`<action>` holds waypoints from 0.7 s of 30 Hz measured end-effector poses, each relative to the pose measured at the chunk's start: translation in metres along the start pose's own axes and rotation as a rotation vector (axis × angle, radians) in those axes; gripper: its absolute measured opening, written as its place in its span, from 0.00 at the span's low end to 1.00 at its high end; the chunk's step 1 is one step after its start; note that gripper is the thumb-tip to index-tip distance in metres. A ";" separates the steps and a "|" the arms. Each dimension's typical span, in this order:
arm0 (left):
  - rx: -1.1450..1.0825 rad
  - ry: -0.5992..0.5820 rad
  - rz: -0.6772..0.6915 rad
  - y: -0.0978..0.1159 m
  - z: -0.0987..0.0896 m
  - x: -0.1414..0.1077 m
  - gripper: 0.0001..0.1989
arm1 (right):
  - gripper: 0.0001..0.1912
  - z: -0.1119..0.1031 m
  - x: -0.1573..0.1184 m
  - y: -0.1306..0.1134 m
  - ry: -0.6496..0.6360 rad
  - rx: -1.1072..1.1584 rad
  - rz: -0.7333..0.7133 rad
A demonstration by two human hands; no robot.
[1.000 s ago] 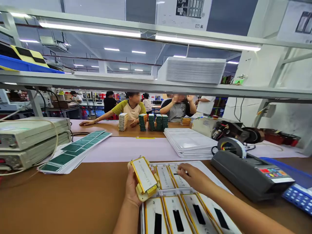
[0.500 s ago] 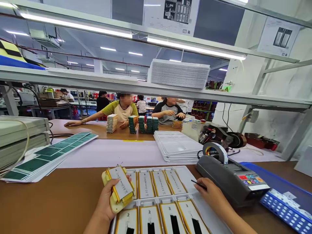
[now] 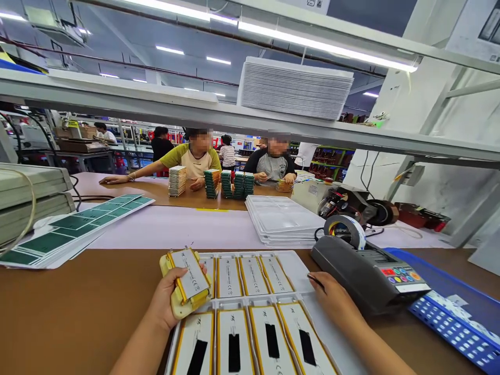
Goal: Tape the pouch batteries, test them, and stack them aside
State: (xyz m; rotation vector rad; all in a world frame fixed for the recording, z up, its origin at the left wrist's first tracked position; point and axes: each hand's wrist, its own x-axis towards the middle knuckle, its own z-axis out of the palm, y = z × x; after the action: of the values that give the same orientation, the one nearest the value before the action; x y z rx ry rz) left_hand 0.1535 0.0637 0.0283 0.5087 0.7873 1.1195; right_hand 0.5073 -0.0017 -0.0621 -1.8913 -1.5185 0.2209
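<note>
Hand, left [image 3: 167,302]: wrapped around a yellow holder [image 3: 180,309], thumb lying over the edge of the cell on it.
Held cell [image 3: 191,276]: white with yellow edges, face up on the holder, tilted, raised beside the far left part of the tray.
Hand, right [image 3: 336,302]: nearly closed, pinching a thin dark strip [image 3: 317,280] at the fingertips; over the tray's right side, near the dispenser.
Tray [image 3: 300,276]: white, lying on the brown bench top [image 3: 78,312], with two rows of cells visible.
Near row [image 3: 263,315]: four cells, each with a black patch.
Far row [image 3: 228,273]: plain white faces, the leftmost partly hidden behind the held cell.
Tape dispenser [image 3: 363,278]: dark grey, coloured buttons on top, tape roll [image 3: 357,234] standing at its far end.
Blue basket [image 3: 457,333]: right of the dispenser, holding small white pieces.
White trays [image 3: 285,219]: stacked beyond the tray of cells.
Green-panelled sheets [image 3: 78,224]: piled at far left, beside grey boxes [image 3: 35,190].
Opposite bench [image 3: 156,195]: two co-workers seated behind upright stacks [image 3: 211,183].
</note>
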 end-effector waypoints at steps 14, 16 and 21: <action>-0.036 -0.032 -0.036 -0.002 -0.007 -0.001 0.17 | 0.25 0.014 0.002 0.025 -0.201 -0.124 0.022; -0.042 -0.043 -0.036 -0.003 -0.009 -0.002 0.17 | 0.26 0.015 0.003 0.025 -0.226 -0.128 0.005; -0.070 -0.042 -0.025 -0.005 -0.010 -0.005 0.17 | 0.28 0.014 0.005 0.027 -0.276 -0.113 -0.016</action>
State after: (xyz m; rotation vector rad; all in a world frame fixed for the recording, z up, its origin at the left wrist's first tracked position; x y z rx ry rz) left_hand 0.1472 0.0574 0.0200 0.4610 0.7135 1.1065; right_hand 0.5226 0.0061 -0.0879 -2.0001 -1.7595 0.4114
